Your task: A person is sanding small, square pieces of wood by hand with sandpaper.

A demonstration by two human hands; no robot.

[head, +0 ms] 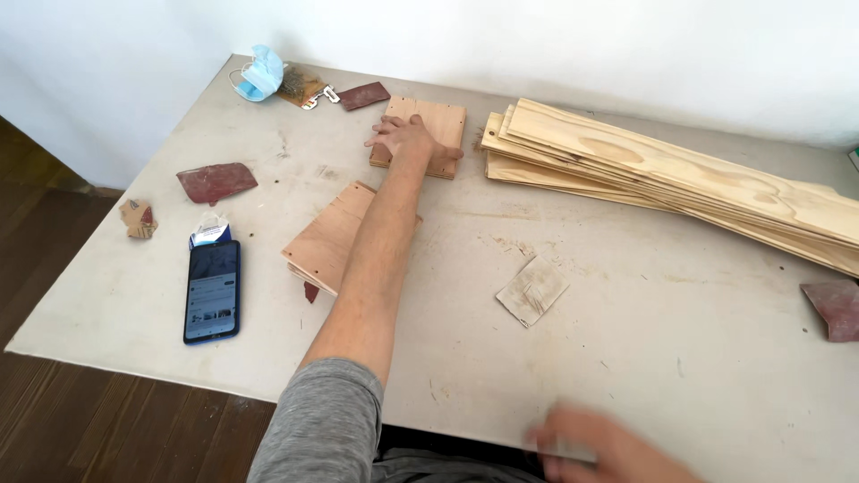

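My left hand (410,139) reaches far across the table and lies flat, fingers spread, on a small stack of square plywood pieces (445,123) near the wall. My forearm passes over a second stack of plywood squares (327,238) lying closer to me. My right hand (601,445) is blurred at the table's near edge, resting on the edge; whether it holds anything cannot be made out. A worn grey sandpaper sheet (532,290) lies on the table between the two hands.
A pile of long wooden slats (680,170) lies at the back right. A phone (213,290) and small box sit at the left. Reddish sandpaper pieces (216,182) are scattered about. A blue face mask (260,73) lies in the far left corner of the grey table (680,358).
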